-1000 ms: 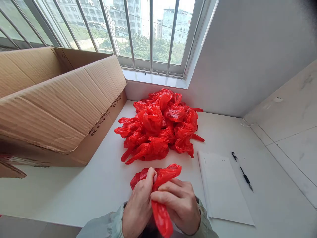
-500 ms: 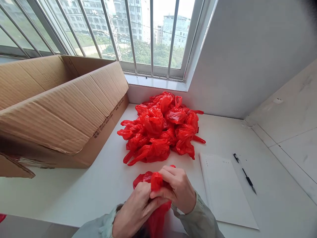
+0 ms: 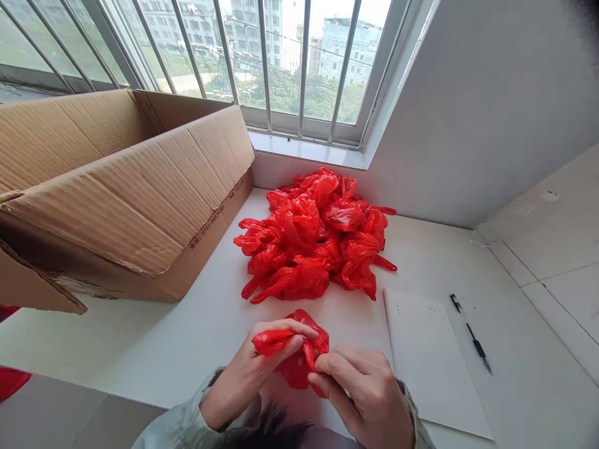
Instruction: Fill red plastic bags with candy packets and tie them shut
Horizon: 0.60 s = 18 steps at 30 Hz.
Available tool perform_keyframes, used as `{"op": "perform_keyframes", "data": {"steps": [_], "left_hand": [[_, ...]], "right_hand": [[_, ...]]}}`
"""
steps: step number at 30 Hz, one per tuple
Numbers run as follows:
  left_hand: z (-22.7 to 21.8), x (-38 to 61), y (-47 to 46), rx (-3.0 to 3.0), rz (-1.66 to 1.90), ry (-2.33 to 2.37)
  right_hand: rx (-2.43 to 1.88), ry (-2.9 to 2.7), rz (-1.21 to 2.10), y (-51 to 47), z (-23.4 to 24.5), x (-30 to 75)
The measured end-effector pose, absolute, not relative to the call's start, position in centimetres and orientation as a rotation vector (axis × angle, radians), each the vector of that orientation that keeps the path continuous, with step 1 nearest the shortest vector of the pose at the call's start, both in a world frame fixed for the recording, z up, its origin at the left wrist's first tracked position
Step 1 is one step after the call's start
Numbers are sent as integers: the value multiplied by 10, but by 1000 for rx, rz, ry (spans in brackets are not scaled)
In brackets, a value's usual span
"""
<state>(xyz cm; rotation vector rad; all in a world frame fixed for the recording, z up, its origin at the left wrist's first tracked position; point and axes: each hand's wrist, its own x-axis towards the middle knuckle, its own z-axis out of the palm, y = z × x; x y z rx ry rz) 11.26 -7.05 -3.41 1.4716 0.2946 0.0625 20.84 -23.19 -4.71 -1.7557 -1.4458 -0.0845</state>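
Observation:
A small red plastic bag (image 3: 292,349), twisted into a knot, sits between both my hands just above the white table (image 3: 154,349). My left hand (image 3: 255,368) pinches one red end of it between thumb and fingers. My right hand (image 3: 367,390) is closed on the bag's other end near its lower right. Behind them lies a pile of several knotted red plastic bags (image 3: 318,237), apart from my hands.
A large open cardboard box (image 3: 116,187) lies on its side at the left. A white sheet of paper (image 3: 430,355) and a black pen (image 3: 472,340) lie at the right. A barred window (image 3: 281,62) and a grey wall stand behind.
The long loose bag has been drawn into a compact knot. My hands have separated, the left pulling one end to the left, the right dropping lower and to the right.

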Motion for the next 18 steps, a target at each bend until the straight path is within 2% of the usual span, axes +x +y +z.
{"op": "perform_keyframes", "data": {"steps": [7, 11, 14, 18], "left_hand": [[-43, 100, -69, 1378, 78, 262], [-41, 98, -78, 1709, 143, 197], [-40, 97, -85, 1980, 198, 91], [-40, 97, -88, 2270, 502, 70]], "right_hand": [[-1571, -1268, 303, -261, -55, 221], [-1505, -819, 230, -269, -56, 234], [-1524, -948, 393, -247, -51, 227], [-1470, -981, 548, -217, -53, 213]]}}
